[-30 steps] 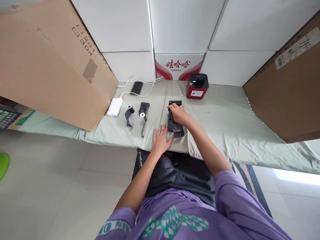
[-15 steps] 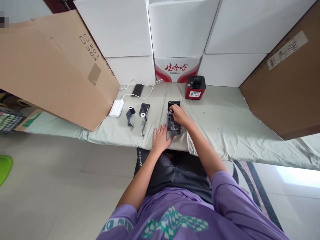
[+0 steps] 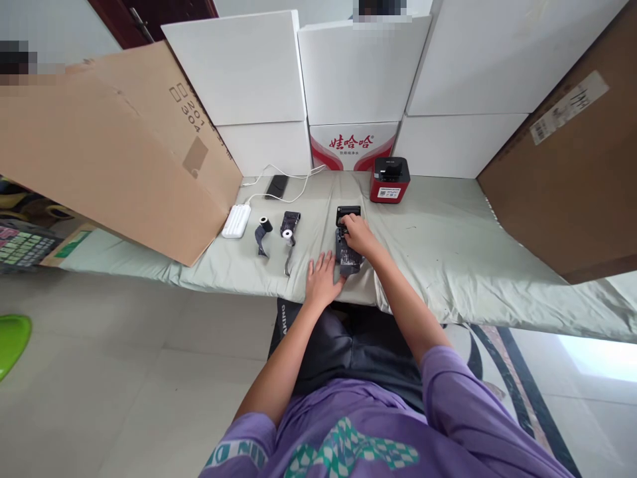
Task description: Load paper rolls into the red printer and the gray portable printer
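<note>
My right hand (image 3: 355, 234) rests on a black strip of printed paper (image 3: 346, 256) that trails from a small black device (image 3: 347, 212) on the pale green cloth-covered table (image 3: 448, 239). Its fingers curl down onto the strip, seemingly around a small white-cored roll. My left hand (image 3: 322, 279) lies flat on the cloth beside the strip's near end, fingers spread and holding nothing. Two small rolls with dark tails (image 3: 263, 229) (image 3: 287, 231) lie to the left.
A red and black label printer (image 3: 389, 179) stands at the back. A white power bank (image 3: 235, 221), its cable and a black phone (image 3: 277, 186) lie at the back left. Large cardboard boxes (image 3: 114, 146) (image 3: 572, 159) flank the table; white boxes (image 3: 358, 73) wall the back.
The camera tilted up slightly. My right hand slid toward me along the black strip, which now looks shorter at its near end. My left hand stayed flat on the cloth.
</note>
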Tool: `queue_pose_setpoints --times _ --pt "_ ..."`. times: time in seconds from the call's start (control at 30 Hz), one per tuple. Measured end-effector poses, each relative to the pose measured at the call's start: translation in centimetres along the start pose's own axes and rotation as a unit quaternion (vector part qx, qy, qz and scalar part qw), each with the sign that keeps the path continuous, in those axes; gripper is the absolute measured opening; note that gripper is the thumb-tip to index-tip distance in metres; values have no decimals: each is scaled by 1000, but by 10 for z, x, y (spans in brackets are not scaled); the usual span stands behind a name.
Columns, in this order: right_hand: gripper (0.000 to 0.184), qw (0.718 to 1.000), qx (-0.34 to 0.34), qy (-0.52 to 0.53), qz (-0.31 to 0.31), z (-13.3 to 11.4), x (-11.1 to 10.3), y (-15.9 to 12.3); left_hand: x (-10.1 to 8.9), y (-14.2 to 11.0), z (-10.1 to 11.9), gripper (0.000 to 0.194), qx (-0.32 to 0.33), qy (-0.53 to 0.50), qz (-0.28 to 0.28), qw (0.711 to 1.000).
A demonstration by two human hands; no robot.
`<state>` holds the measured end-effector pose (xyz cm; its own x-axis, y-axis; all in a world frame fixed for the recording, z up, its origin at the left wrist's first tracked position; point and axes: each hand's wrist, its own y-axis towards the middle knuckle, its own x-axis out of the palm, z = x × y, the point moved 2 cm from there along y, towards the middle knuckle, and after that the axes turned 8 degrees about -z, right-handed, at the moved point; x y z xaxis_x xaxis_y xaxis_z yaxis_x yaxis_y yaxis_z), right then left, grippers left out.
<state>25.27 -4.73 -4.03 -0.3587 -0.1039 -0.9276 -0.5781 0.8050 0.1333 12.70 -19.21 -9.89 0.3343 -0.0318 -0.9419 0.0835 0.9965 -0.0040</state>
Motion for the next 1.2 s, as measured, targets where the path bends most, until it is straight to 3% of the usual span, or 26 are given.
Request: queue_pose_setpoints --times 0.1,0.2,0.3,0.4,0.53,0.63,0.7,0.77,0.97,1.2 --pt "25 999 26 11 19 3 -2 -10 0 -1 0 63 2 5 7 1000" --pt "27 998 44 38 29 10 2 -19 0 -1 0 63 6 8 12 1000" --pt "28 983 78 114 120 25 10 -18 1 -1 -1 63 4 10 15 1000" --pt "45 938 127 262 190 47 25 -9 2 -1 -1 63 4 15 13 1000" --pt "65 850 143 476 174 67 48 -1 3 -2 0 62 2 23 13 1000" --pt "65 805 133 546 191 74 54 -5 2 -2 -2 63 3 19 3 1000" --pt "63 794 135 559 198 75 52 -10 -1 0 -3 63 3 3 -5 1000" --pt "60 805 135 538 208 75 48 -15 -4 5 -6 63 1 -18 -14 1000" --pt "45 906 138 341 209 74 36 -30 -5 18 -9 66 4 -7 -25 1000" --pt "44 960 161 176 145 83 35 -33 -3 9 -14 64 11 8 -18 1000"
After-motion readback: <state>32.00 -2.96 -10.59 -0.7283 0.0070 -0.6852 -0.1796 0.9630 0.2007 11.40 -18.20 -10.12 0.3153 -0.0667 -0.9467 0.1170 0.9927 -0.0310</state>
